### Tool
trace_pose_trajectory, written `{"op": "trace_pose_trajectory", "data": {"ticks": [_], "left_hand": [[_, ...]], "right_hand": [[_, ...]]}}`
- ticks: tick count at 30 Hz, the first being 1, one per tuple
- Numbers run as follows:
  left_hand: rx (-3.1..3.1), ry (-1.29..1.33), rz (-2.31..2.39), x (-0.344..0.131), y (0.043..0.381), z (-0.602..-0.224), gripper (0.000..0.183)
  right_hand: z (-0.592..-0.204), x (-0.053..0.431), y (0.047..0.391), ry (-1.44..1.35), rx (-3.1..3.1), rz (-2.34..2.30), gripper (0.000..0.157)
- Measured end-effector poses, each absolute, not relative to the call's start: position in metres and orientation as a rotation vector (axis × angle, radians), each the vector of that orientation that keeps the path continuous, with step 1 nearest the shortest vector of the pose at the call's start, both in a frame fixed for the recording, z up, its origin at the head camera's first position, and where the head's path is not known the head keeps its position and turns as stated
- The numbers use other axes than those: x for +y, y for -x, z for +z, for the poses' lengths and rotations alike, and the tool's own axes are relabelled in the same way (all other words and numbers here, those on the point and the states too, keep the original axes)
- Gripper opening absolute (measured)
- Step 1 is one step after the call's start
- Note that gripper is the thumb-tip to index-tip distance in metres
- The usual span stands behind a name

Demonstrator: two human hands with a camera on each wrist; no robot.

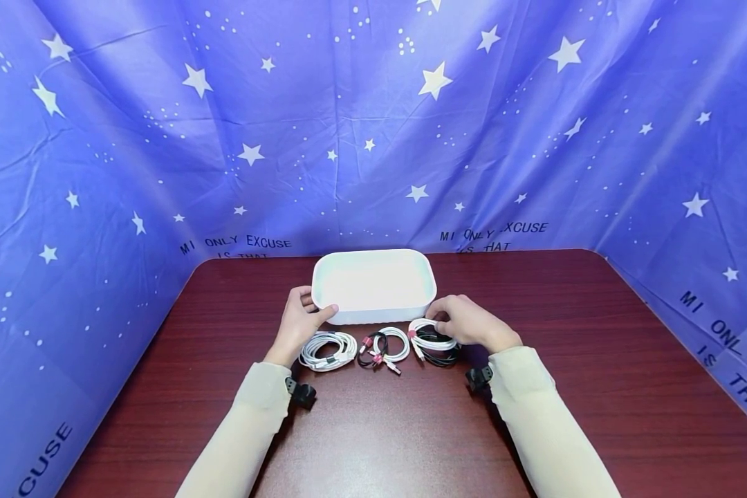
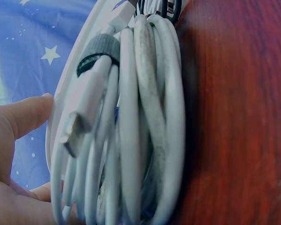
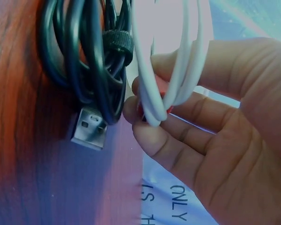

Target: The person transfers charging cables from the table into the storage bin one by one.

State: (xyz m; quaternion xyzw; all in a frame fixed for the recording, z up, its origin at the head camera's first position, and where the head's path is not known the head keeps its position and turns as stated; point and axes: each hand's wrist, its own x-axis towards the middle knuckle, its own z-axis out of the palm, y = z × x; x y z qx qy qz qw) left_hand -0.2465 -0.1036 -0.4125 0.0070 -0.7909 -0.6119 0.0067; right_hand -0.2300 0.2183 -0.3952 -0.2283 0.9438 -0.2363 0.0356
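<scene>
One box (image 1: 380, 317), white, sits far centre on the table (image 1: 386, 436); left hand (image 1: 301, 324) grips its near left corner; right hand (image 1: 469, 321) pinches the rightmost white coil (image 3: 144, 61) close by a black coil (image 3: 91, 47); a firm pinch should best avoid snagging.

"mi only excuse is that", on curtain (image 1: 373, 176)

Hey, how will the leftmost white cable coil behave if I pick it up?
The white cable coil will probably flex yet stay bundled, since a dark tie cinches it. It seems unlikely to roll, lying flat on the table. Its metal-tipped plug might snag, as it sits exposed.
</scene>
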Motion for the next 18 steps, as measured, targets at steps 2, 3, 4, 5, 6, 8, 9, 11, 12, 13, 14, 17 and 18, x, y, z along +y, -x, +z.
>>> {"op": "trace_pose_trajectory", "data": {"ticks": [2, 3, 4, 5, 6, 8, 9, 11, 12, 13, 14, 17, 18], "left_hand": [[-2.474, -0.018, -1.915, -0.1035, 0.2469, -0.413, 0.066], [-2.476, -0.019, -1.912, -0.1035, 0.2473, -0.4135, 0.066], [-2.477, -0.019, -1.911, -0.1035, 0.2475, -0.4138, 0.066], [-2.476, -0.016, -1.911, -0.1034, 0.2476, -0.4141, 0.066], [-2.476, -0.013, -1.909, -0.1034, 0.2477, -0.4143, 0.066], [-2.475, -0.013, -1.909, -0.1033, 0.2475, -0.4142, 0.066], [-2.474, -0.014, -1.908, -0.1032, 0.2474, -0.4141, 0.066], [-2.466, -0.007, -1.918, -0.103, 0.2467, -0.4131, 0.066], [-2.464, -0.008, -1.922, -0.1028, 0.2462, -0.4126, 0.066], [-2.461, -0.007, -1.925, -0.1027, 0.2458, -0.412, 0.066], [-2.46, -0.007, -1.926, -0.1026, 0.2456, -0.412, 0.066], [-2.458, -0.003, -1.93, -0.1026, 0.2452, -0.4117, 0.066], [-2.458, -0.003, -1.93, -0.1027, 0.2451, -0.4116, 0.066]], "right_hand": [[-0.3945, 0.2181, 0.2297, 0.704, 2.9, -0.73, 0.017], [-0.3943, 0.218, 0.2296, 0.705, 2.901, -0.731, 0.017], [-0.394, 0.218, 0.2295, 0.706, 2.901, -0.733, 0.017], [-0.3936, 0.2178, 0.2294, 0.706, 2.901, -0.735, 0.017], [-0.3934, 0.2177, 0.2294, 0.709, 2.901, -0.736, 0.018], [-0.3929, 0.2175, 0.2293, 0.713, 2.902, -0.738, 0.019], [-0.3927, 0.2175, 0.2293, 0.714, 2.902, -0.739, 0.019], [-0.392, 0.2176, 0.2291, 0.72, 2.903, -0.74, 0.019], [-0.3918, 0.2177, 0.2289, 0.724, 2.904, -0.738, 0.019], [-0.3914, 0.2177, 0.2287, 0.728, 2.905, -0.737, 0.019], [-0.3911, 0.2177, 0.2285, 0.733, 2.905, -0.737, 0.019], [-0.3896, 0.2172, 0.2274, 0.75, 2.906, -0.738, 0.02], [-0.389, 0.2168, 0.227, 0.752, 2.905, -0.742, 0.02]]}}
